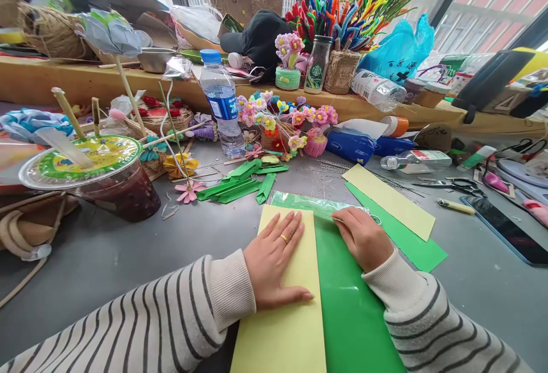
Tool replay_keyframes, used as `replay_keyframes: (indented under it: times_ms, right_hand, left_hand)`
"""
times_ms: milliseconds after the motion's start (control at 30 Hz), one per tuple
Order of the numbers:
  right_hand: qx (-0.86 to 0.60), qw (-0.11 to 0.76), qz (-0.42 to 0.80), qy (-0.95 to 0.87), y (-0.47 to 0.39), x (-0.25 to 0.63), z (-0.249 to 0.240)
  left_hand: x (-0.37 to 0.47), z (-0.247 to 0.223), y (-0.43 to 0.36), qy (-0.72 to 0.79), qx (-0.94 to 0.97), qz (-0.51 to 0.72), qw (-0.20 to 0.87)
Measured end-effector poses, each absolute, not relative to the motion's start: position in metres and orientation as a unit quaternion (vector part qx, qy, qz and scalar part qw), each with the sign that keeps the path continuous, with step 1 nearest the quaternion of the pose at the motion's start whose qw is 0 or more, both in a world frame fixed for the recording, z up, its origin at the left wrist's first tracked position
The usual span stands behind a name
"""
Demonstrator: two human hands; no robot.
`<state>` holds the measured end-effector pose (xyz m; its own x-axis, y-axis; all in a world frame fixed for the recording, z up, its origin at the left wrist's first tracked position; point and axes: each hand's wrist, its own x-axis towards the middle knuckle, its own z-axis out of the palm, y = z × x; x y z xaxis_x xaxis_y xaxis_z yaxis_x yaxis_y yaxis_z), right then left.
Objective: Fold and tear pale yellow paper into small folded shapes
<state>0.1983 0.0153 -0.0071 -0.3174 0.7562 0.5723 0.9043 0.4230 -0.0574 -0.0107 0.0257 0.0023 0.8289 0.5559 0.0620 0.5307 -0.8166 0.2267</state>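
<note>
Left hand (274,267) flat on yellow sheet (280,339), likely to pin it. Green sheet (353,316) just right of yellow sheet; right hand (363,239) pinched above it, apparently on thin tool (377,220), mostly hidden.

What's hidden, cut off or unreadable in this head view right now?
- Yellow paper, head view: middle under the left hand; near end cut off by the bottom edge.
- Right hand, head view: its back hides anything in the palm.
- Phone, head view: cut off by the right edge.
</note>
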Motion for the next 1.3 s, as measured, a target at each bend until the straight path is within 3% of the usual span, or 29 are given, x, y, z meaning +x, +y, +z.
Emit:
replay_keyframes:
  times_ms: [433, 1300]
  right_hand:
    - [-0.524, 0.244, -0.098, -0.810, 0.019, 0.194, -0.007]
    - [-0.457, 0.300, -0.082, -0.833, 0.011, 0.191, -0.009]
  left_hand:
    - [-0.008, 0.002, 0.028, 0.291, 0.947, 0.078, 0.113]
    - [-0.008, -0.004, 0.027, 0.306, 0.945, 0.073, 0.090]
